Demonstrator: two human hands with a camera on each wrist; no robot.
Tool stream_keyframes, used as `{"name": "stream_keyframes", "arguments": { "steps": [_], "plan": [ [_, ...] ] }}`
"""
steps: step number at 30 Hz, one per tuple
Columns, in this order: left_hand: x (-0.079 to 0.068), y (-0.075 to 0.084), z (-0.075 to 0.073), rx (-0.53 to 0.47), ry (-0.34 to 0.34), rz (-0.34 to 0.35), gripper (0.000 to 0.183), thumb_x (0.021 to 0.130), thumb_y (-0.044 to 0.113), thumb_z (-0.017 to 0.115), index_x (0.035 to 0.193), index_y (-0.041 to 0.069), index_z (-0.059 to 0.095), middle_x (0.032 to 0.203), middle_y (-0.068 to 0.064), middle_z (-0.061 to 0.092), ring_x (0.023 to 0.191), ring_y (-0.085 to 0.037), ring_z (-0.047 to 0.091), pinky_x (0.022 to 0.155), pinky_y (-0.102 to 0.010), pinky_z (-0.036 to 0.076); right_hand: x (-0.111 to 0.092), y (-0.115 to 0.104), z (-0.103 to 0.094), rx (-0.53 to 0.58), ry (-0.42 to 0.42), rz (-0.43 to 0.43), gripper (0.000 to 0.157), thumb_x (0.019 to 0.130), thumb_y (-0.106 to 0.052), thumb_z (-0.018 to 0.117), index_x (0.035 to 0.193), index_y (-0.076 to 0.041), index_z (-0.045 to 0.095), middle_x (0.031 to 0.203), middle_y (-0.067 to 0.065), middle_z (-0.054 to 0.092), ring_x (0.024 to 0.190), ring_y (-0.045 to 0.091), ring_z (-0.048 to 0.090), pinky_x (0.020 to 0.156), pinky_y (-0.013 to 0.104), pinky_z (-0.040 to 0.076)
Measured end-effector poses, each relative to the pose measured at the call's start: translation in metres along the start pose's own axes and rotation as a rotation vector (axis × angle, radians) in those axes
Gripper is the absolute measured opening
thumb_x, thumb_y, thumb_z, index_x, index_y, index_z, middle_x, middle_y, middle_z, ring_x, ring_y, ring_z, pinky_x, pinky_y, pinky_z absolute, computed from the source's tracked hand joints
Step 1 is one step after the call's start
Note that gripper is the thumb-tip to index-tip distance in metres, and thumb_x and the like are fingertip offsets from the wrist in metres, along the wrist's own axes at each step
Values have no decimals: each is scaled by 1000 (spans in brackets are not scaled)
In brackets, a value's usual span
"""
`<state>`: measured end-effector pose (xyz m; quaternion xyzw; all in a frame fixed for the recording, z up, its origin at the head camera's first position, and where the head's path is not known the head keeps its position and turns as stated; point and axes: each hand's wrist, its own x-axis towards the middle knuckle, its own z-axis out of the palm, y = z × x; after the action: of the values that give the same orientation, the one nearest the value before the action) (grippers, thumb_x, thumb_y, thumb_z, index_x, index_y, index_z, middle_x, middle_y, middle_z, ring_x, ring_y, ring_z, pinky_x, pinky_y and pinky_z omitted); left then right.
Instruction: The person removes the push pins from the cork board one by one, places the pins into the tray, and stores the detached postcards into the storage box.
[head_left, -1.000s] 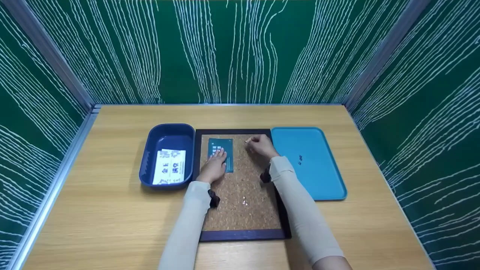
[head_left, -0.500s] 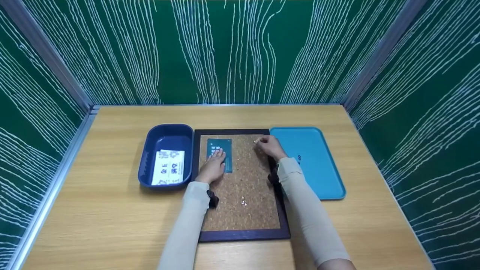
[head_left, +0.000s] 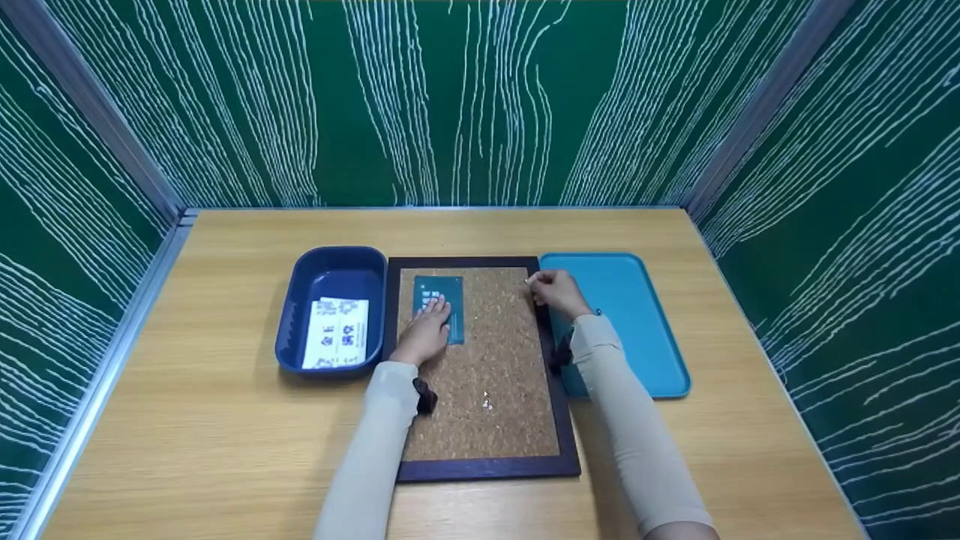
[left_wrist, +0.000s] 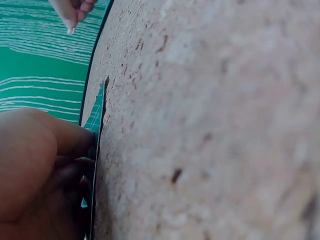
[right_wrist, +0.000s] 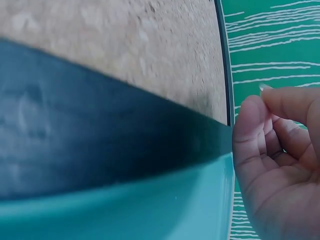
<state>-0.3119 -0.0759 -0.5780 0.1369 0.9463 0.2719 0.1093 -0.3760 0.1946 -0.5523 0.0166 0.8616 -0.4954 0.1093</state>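
Observation:
My left hand (head_left: 425,331) lies with its fingers extended on a teal card (head_left: 456,300) with white print, at the upper left of the framed corkboard (head_left: 495,360). Tiny pale dots show at the card's top corners, perhaps pin heads. Over the board's upper right edge, my right hand (head_left: 559,291) pinches a tiny clear piece (right_wrist: 264,87) between thumb and forefinger; it looks like a push pin. Only its tip shows. Several small clear pieces (head_left: 487,403), likely pins, sit on the cork lower down.
Left of the board stands a blue bin (head_left: 285,330) holding white printed cards (head_left: 336,334). A turquoise tray (head_left: 637,322) adjoins the board's right side, partly covered by my right forearm. Green walls with white lines enclose the wooden table (head_left: 187,435).
My right hand has moved right across the upper corkboard to its right edge, with the small clear piece still pinched. The left hand stays on the teal card.

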Motion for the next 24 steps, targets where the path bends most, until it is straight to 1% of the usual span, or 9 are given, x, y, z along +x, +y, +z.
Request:
{"name": "stream_keyframes", "arguments": {
  "steps": [8, 10, 14, 16, 21, 24],
  "plan": [
    [0, 2, -1, -14, -4, -1, 49, 103, 17, 38, 149, 4, 32, 160, -11, 20, 149, -25, 14, 123, -42, 10, -7, 6, -13, -15, 24, 28, 29, 99, -22, 52, 114, -1, 64, 111, 16, 63, 87, 19, 61, 81, 34, 56],
    [0, 2, -1, -11, -3, 0, 49, 103, 18, 39, 149, 4, 31, 160, -11, 20, 149, -25, 13, 123, -42, 11, -8, 8, -17, -13, 18, 29, 30, 99, -22, 51, 115, -1, 64, 109, 16, 63, 85, 18, 60, 81, 34, 55],
    [-1, 2, -1, -5, 1, 5, 49, 103, 18, 39, 149, 4, 32, 160, -11, 20, 149, -26, 14, 123, -41, 11, -11, 10, -24, -4, 15, 38, 29, 99, -21, 51, 114, 0, 64, 100, 14, 62, 79, 16, 56, 78, 34, 53],
    [-1, 1, 0, -4, 2, 7, 49, 103, 18, 39, 149, 4, 31, 160, -11, 20, 149, -26, 13, 123, -41, 11, -12, 10, -28, -2, 19, 41, 30, 99, -21, 51, 114, 1, 64, 100, 15, 61, 78, 16, 55, 78, 35, 53],
    [-1, 0, 0, -7, -5, 1, 49, 103, 19, 39, 150, 5, 30, 160, -10, 19, 150, -25, 12, 123, -40, 10, -14, 12, -36, -17, 33, 49, 33, 99, -24, 53, 116, 3, 63, 109, 20, 61, 85, 18, 56, 83, 37, 54],
    [-1, 0, 0, -6, -13, -7, 50, 104, 20, 38, 151, 7, 29, 160, -8, 18, 150, -24, 11, 123, -40, 9, -15, 16, -40, -31, 34, 54, 34, 99, -25, 53, 116, 2, 63, 112, 21, 61, 86, 18, 57, 84, 37, 54]
  ]
}}
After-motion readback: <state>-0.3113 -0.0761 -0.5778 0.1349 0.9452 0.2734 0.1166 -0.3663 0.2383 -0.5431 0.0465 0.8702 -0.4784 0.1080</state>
